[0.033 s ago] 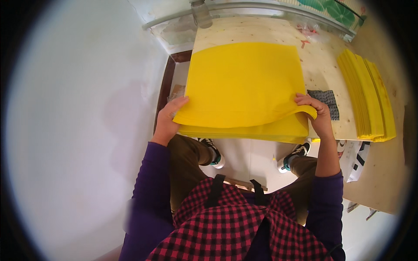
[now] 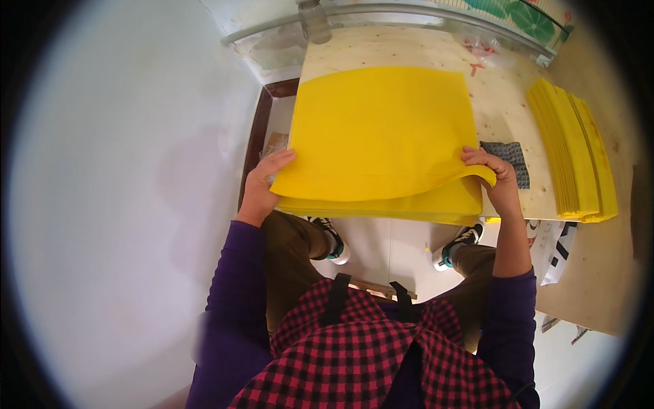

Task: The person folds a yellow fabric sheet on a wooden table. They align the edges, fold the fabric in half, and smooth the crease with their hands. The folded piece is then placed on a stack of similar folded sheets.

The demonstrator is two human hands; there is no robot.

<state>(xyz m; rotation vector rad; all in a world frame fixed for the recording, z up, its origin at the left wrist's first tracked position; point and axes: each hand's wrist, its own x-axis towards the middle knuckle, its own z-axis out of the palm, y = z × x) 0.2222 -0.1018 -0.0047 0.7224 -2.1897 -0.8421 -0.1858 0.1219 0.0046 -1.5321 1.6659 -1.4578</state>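
A broad yellow sheet (image 2: 381,129), which looks like soft cloth, lies over a stack of matching yellow sheets (image 2: 381,209) at the table's near edge. My left hand (image 2: 266,180) pinches its near left corner, fingers on top and the thumb out of sight. On the other side my right hand (image 2: 496,174) grips the near right corner, which is lifted and curled up off the stack. The sheet's front edge rises toward that corner, and the stack's edges show below it.
A grey textured cloth (image 2: 509,162) lies just right of my right hand. Farther right stand folded yellow bundles (image 2: 572,150). At the back of the wooden table (image 2: 402,44) are a greyish bottle (image 2: 314,24) and clear plastic with red bits (image 2: 482,48). A white wall (image 2: 122,170) rises at left.
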